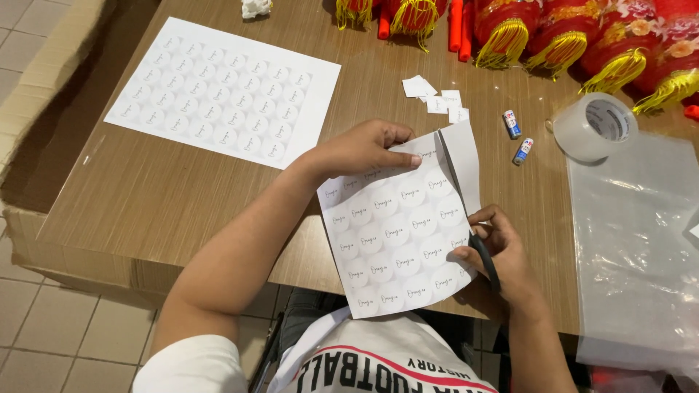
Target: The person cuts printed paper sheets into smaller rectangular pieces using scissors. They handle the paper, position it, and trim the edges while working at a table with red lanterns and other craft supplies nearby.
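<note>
Sticker sheet [397, 233] held over table edge [182, 204], left hand [360, 149] pinching its top, right hand [495, 251] closed on scissors [473, 218]. Cut runs most of the way along the right margin; strip [466, 164] hangs attached. Second sheet [222, 91] lies uncut, well apart. Paper scraps [437, 98] near lanterns [568, 36].

Craft workspace: wooden table [182, 196], red lanterns [582, 36], tape roll [593, 127], sticker sheets [226, 91].

White sticker sheet [397, 236] printed with rows of round labels, held tilted above the near bench edge, a narrow strip on its right side partly cut free, black-handled scissors [477, 244] slicing up along that right edge
</note>
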